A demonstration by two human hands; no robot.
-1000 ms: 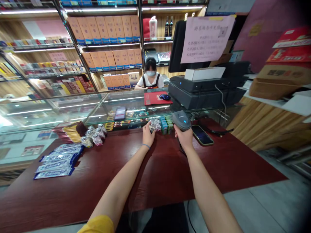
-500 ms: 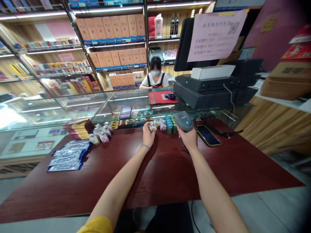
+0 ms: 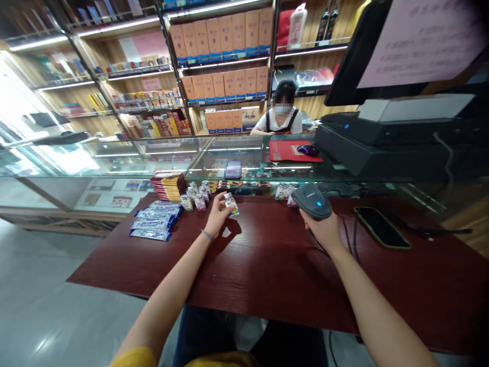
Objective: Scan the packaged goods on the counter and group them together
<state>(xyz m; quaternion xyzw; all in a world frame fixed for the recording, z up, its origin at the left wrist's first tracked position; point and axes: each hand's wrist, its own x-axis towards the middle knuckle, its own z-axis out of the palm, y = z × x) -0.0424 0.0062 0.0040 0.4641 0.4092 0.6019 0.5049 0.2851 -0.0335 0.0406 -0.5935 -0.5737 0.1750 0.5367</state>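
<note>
A yellow top (image 3: 133, 358), dark trousers (image 3: 200, 336) and 1 blue-grey wristband (image 3: 207, 235) are worn.

Both bare forearms (image 3: 173, 288) stretched forward, left grip (image 3: 216, 216) pinched, right grip (image 3: 325, 232) curled tight.

Open stretch: bare dark-red tabletop (image 3: 263, 255) runs through the frame's centre between the left hand (image 3: 217, 217) and right hand (image 3: 325, 230). Small jars (image 3: 200, 202) and blue-and-white packets (image 3: 154, 221) crowd centre left, a phone (image 3: 382, 228) obstructs the right, and a glass counter (image 3: 263, 177) bars the way above.
</note>
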